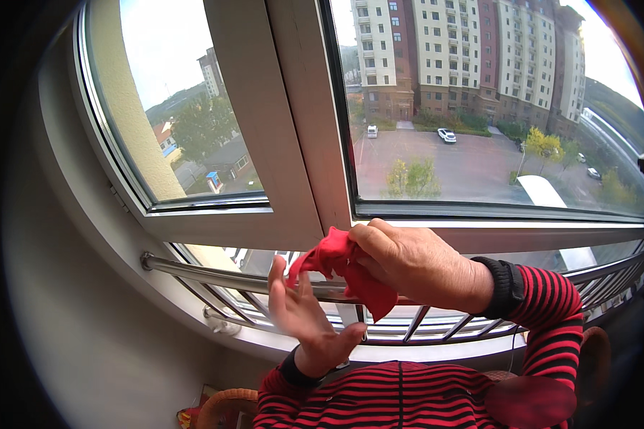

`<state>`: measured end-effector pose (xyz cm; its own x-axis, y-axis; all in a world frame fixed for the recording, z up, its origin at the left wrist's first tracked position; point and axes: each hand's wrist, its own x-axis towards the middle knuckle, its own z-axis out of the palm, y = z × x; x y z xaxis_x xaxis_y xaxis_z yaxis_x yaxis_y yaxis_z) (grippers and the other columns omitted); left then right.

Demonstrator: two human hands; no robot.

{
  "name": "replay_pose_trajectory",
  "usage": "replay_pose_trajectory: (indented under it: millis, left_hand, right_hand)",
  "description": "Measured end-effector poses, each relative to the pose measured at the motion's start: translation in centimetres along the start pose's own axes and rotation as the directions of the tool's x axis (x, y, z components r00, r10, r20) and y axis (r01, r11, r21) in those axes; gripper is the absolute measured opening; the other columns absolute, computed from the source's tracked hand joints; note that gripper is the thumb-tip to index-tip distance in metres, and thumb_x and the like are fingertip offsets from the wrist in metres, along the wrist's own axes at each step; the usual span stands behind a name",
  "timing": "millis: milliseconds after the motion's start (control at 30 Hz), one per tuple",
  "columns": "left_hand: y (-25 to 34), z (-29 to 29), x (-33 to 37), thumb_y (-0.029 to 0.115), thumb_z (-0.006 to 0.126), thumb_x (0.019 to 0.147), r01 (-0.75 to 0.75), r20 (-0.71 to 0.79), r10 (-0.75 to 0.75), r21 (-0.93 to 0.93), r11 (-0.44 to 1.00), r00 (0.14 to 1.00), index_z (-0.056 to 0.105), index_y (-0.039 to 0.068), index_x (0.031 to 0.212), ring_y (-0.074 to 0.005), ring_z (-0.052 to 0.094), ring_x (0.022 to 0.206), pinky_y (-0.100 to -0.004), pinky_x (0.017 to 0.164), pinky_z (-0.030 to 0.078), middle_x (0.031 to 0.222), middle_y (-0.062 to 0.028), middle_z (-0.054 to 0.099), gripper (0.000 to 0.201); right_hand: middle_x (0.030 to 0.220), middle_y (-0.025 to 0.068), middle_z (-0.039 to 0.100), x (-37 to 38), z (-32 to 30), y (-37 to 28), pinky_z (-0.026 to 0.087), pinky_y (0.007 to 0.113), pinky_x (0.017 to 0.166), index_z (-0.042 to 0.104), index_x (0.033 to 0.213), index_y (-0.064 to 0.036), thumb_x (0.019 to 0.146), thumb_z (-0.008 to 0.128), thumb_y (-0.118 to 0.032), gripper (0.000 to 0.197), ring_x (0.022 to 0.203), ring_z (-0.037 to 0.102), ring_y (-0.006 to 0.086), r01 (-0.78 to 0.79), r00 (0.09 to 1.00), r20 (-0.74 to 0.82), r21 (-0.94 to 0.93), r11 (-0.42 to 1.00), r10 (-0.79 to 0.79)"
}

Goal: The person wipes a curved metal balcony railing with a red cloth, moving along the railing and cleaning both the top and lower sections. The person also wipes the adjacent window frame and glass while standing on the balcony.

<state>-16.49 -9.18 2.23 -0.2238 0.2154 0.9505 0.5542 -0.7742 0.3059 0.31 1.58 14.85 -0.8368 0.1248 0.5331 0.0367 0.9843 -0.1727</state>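
A crumpled red cloth [368,284] hangs from my right hand [423,266], whose thumb and fingers are closed on its upper part. Its lower corner droops in front of the metal railing. My left hand [298,307] is just left of the cloth, palm turned toward it, with fingers spread and slightly blurred. The cloth's narrow left end reaches close to those fingertips; whether they touch it I cannot tell. Both hands are in front of the lower part of a window frame [293,136].
A shiny metal railing [193,271] runs across below the window. Large glass panes [479,171] stand ahead, with buildings and parked cars outside. A plain wall [71,286] curves along the left. At the lower left is part of a woven wicker piece [225,402].
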Motion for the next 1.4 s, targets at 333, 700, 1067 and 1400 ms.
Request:
replay_pose_trajectory:
  millis: [333,700,1067,1400]
  left_hand:
    - [2.6,1.5,-0.4,0.032,0.086,0.092,-0.171,0.239,0.06,0.474,0.864,0.969,0.028,-0.002,0.161,-0.0588,0.023,0.155,-0.0649,0.123,0.032,0.165,-0.0422,0.015,0.096]
    - [3.8,-4.5,13.8,0.013,0.07,0.101,-0.542,0.44,0.325,0.59,0.599,0.837,0.027,-0.002,0.166,-0.0503,0.027,0.159,-0.0593,0.127,0.027,0.17,-0.0329,0.025,0.079]
    - [-0.3,3.3,35.7,0.009,0.072,0.1,-0.736,0.458,0.608,0.58,0.348,0.648,0.046,0.011,0.152,-0.0404,0.037,0.156,-0.0488,0.125,0.043,0.166,-0.0198,0.041,0.057]
    - [-0.9,3.7,46.2,0.022,0.07,0.102,-0.635,0.375,0.672,0.75,0.185,0.638,0.048,0.002,0.152,-0.0542,0.044,0.144,-0.0554,0.119,0.043,0.154,-0.0361,0.044,0.058]
  right_hand:
    - [0.076,0.0258,0.069,-0.4,1.3,-2.9,0.056,0.052,0.065,0.046,0.122,0.0009,0.1,0.064,-0.018,0.034,0.073,0.069,0.05,-0.131,0.99,0.11,0.566,0.814,0.083]
    - [0.135,0.0292,0.066,-10.4,-2.1,-0.2,0.06,0.045,0.096,0.047,0.148,0.0001,0.095,0.078,-0.008,0.063,0.119,0.07,0.0445,-0.06,0.997,-0.029,0.284,0.957,0.072]
    - [0.126,0.0254,0.071,-16.6,1.2,3.1,0.06,0.043,0.097,0.058,0.137,0.0005,0.088,0.079,0.002,0.053,0.115,0.072,0.0421,-0.237,0.921,-0.247,0.258,0.937,0.301]
    - [0.122,0.0246,0.073,-17.9,2.2,4.5,0.061,0.044,0.095,0.061,0.133,0.001,0.09,0.075,0.004,0.046,0.112,0.073,0.0418,-0.289,0.907,-0.253,0.21,0.934,0.337]
